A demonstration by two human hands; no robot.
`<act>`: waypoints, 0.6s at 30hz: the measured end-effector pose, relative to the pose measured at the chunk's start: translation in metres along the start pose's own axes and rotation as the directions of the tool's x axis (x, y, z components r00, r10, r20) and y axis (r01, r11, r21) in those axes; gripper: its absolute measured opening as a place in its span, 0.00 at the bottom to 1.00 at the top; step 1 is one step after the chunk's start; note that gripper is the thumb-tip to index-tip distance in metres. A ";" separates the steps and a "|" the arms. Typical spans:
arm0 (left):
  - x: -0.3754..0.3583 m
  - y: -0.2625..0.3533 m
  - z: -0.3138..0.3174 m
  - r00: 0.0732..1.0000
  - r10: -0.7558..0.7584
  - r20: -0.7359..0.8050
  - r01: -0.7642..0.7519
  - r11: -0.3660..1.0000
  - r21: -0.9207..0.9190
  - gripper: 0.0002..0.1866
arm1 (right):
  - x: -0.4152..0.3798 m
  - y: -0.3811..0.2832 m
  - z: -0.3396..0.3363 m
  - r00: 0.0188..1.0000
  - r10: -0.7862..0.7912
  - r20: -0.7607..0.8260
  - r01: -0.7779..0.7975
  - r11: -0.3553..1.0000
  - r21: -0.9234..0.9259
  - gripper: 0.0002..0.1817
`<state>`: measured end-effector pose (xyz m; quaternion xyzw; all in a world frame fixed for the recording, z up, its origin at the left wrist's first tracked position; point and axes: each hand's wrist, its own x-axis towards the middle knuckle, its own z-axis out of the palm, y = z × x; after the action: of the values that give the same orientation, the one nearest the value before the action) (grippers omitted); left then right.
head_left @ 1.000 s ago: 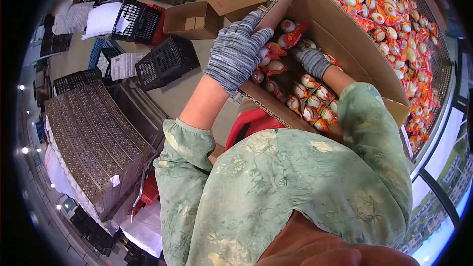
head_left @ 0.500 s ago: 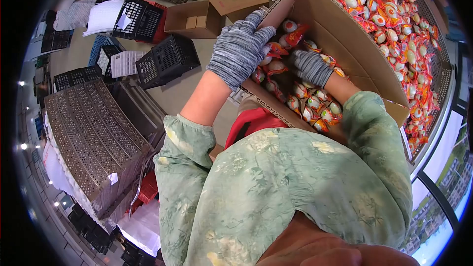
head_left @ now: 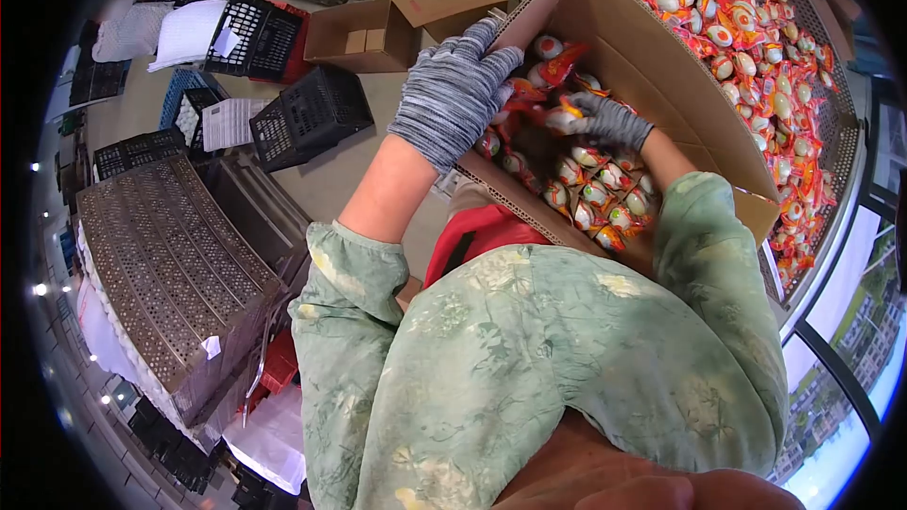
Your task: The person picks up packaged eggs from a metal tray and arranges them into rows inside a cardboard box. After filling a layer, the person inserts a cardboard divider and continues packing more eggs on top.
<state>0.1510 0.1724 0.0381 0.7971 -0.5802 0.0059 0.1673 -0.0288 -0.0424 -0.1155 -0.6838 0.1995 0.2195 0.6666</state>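
Right hand (head_left: pixel 614 123): in striped grey knit glove, looks clamped on one pale, egg-shaped, orange-wrapped packet (head_left: pixel 564 117) inside the brown cardboard box (head_left: pixel 652 76); I judge light pressure best.
Left hand (head_left: pixel 452 85): gloved alike, over the rim; closure I cannot tell.
Packet rows (head_left: pixel 595 193): nearer the body; I'd avoid knocking them.

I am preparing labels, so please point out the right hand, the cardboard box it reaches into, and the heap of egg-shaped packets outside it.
Right hand (head_left: pixel 614 123), head view: gloved back of it.
Cardboard box (head_left: pixel 652 66), head view: inside of its long wall.
Heap of egg-shaped packets (head_left: pixel 745 64), head view: near its middle.
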 end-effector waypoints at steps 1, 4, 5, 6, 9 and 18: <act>0.000 0.000 0.000 1.000 -0.003 -0.002 0.003 1.000 -0.001 0.21 | -0.003 0.004 -0.011 0.999 0.040 -0.004 -0.040 0.998 0.038 0.27; -0.001 -0.003 0.004 1.000 0.007 -0.019 -0.007 1.000 0.000 0.21 | -0.009 0.009 -0.028 0.991 0.133 0.023 -0.135 0.972 0.190 0.28; -0.001 -0.003 0.003 1.000 0.000 -0.003 0.000 1.000 -0.005 0.20 | -0.011 0.009 -0.030 0.987 0.150 0.053 -0.159 0.952 0.261 0.28; 0.000 -0.002 0.002 1.000 -0.007 0.013 0.008 1.000 -0.010 0.19 | -0.013 0.008 -0.030 0.983 0.166 0.083 -0.184 0.926 0.331 0.28; 0.000 -0.002 0.001 0.999 -0.021 0.040 0.021 1.000 -0.020 0.18 | -0.011 0.012 -0.027 0.994 0.077 -0.076 -0.073 0.996 0.049 0.25; -0.002 -0.004 0.003 0.999 0.023 -0.039 -0.024 1.000 -0.010 0.21 | 0.017 0.024 0.039 0.935 -0.187 -0.301 -0.070 0.737 -0.673 0.39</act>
<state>0.1536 0.1743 0.0334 0.7890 -0.5862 0.0203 0.1827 -0.0292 -0.0035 -0.1453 -0.9118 0.1996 0.1304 0.3343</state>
